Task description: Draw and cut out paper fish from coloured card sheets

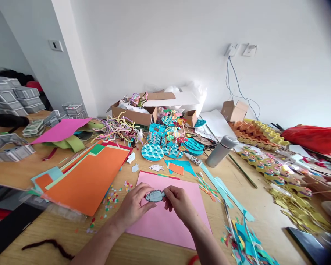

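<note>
Between my hands is a small grey-blue paper fish (pixel 155 196) with black outlines, held above a pink paper sheet (pixel 165 224). My left hand (pixel 136 202) grips its head end between thumb and fingers. At the tail end, my right hand (pixel 178 200) pinches the fish. Beyond the pink sheet lie a pale paper fish (pixel 156 167), a light blue one (pixel 135 168) and a white one (pixel 131 158). An orange paper piece (pixel 175 169) rests near them on blue paper.
Orange sheets (pixel 91 180) are stacked at left, with confetti (pixel 110 198) beside them. Behind stand blue wavy paper crafts (pixel 152 151), a glue bottle (pixel 193 159) and a grey flask (pixel 222 151). Blue scraps (pixel 248 239), egg cartons (pixel 260 165) and a phone (pixel 306 243) lie right.
</note>
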A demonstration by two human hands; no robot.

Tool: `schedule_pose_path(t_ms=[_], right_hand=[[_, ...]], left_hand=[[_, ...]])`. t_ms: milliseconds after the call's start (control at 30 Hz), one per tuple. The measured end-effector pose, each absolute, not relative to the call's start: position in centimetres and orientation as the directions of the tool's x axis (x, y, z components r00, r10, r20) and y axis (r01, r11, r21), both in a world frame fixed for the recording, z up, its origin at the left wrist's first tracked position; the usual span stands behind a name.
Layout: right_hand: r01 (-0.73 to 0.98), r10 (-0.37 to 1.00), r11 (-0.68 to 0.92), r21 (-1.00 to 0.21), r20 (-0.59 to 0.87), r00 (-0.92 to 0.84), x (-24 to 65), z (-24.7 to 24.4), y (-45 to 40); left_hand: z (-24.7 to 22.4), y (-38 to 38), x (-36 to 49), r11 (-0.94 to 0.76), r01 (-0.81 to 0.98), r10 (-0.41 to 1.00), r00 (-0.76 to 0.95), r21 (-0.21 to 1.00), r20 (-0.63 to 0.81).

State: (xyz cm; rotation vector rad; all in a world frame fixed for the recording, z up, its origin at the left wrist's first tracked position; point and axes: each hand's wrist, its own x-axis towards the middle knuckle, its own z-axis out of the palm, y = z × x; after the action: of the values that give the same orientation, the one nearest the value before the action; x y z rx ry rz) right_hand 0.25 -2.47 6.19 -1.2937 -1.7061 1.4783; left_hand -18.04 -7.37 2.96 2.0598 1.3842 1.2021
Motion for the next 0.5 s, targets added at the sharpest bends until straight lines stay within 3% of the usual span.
schedule_pose_path(t_ms=[333, 500], right_hand=[[0.28, 0.984, -0.036, -0.959, -0.082, -0.156, 2.9, 5.4, -7.7], [0.345, 0.988, 0.024, -0.938, -0.031, -0.152, 5.0, 4.6, -10.6]], left_hand=[[3.5, -8.0, -17.4, -0.486, 0.542, 0.865, 0.183, 0.686, 0.467], [3.4, -8.0, -17.6, -0.497, 0.55, 0.856, 0.183, 0.671, 0.484]])
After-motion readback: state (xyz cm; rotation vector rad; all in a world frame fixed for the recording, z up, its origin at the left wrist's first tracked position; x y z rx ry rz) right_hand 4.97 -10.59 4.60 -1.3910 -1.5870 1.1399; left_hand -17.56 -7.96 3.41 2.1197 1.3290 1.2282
